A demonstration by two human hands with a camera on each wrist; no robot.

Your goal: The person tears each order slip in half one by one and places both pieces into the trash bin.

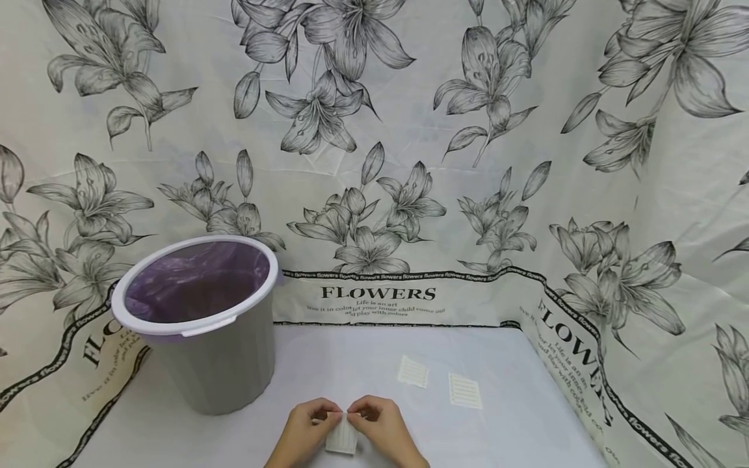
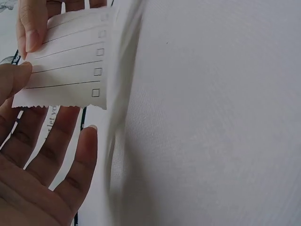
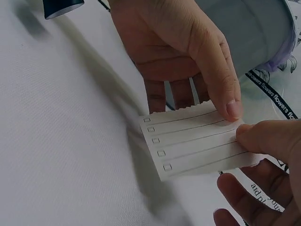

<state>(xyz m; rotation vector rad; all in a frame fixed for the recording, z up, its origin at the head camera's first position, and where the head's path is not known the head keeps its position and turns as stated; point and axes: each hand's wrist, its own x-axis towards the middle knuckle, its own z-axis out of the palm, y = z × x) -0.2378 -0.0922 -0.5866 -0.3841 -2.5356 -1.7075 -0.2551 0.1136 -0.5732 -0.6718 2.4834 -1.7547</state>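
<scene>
Over the tbl's near side (image 1: 497,442), I've L hand (image 1: 304,427) and R hand (image 1: 384,427) pinching the lined slip (image 1: 341,440), thumbs adjacent at its far edge, prob. for close control w/o covering the rest.

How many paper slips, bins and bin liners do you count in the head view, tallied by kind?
Lined paper slips: 3 (one pinched between left hand and right hand, two lying on the white table)
Gray bin: 1
Purple bin liner: 1
Total: 5
</scene>
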